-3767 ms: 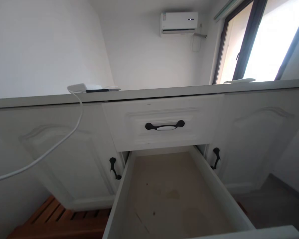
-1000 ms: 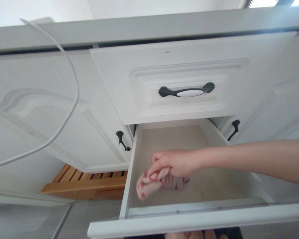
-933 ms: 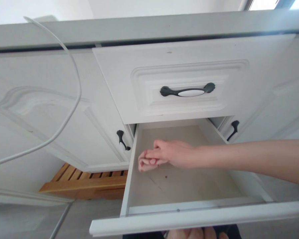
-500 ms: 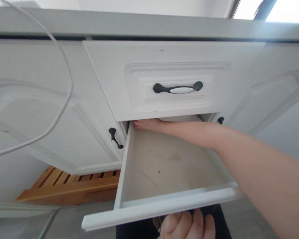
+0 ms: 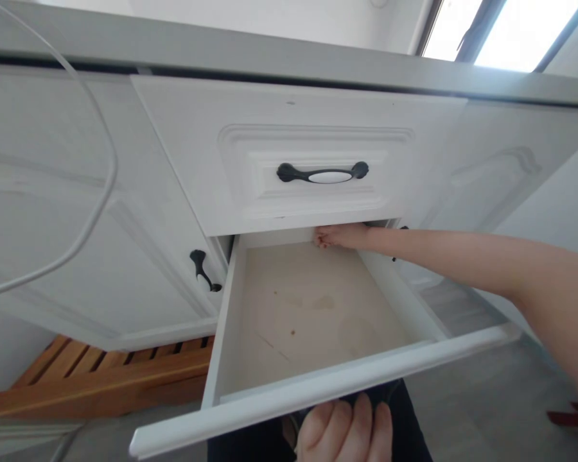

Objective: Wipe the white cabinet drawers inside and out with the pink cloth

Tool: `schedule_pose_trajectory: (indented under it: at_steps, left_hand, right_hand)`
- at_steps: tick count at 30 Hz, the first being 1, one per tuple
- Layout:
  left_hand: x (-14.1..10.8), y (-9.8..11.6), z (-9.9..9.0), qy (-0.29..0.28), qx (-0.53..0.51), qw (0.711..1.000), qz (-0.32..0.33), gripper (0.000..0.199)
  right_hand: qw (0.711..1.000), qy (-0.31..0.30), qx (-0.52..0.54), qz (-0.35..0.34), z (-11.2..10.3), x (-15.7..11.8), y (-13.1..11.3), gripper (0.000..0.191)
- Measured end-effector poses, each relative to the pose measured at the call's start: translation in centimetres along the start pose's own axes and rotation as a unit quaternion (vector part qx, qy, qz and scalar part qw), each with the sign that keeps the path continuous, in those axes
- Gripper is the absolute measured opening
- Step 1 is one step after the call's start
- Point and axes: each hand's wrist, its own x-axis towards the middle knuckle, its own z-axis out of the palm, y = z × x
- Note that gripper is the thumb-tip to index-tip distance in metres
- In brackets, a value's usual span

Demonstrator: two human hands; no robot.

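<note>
A white drawer is pulled out of the cabinet, its pale bottom marked with stains and scratches. At the bottom of the view my left hand has its fingers curled against the outside of the drawer front, gripping it; the part under the fingers is hidden. My right hand reaches in under the upper drawer, at the back right of the drawer near its rear wall. Its fingers are bent inward, and whatever they hold, if anything, is hidden.
Above is a closed drawer with a black and white handle. Cabinet doors flank it, the left one with its own handle. A white cable hangs at left. A slatted wooden piece stands low left, a dark red object low right.
My right hand has moved from the drawer's back left corner rightward along the back, and its fingers are now more curled. The left hand keeps its grip. The view has shifted right.
</note>
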Motion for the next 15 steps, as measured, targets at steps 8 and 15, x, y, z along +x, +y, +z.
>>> schedule_pose_trajectory:
  at_steps: [8,15]
  left_hand:
    - [0.3,-0.6,-0.6,-0.04,0.003,0.998,0.043,0.013]
    - [0.4,-0.4,-0.7,-0.038,0.02,0.999,0.016,0.02]
  right_hand:
    - [0.988,0.008,-0.087,0.128,-1.7,-2.8,1.7,0.013]
    - [0.972,0.04,-0.199,0.123,-0.9,-3.4,0.2,0.007]
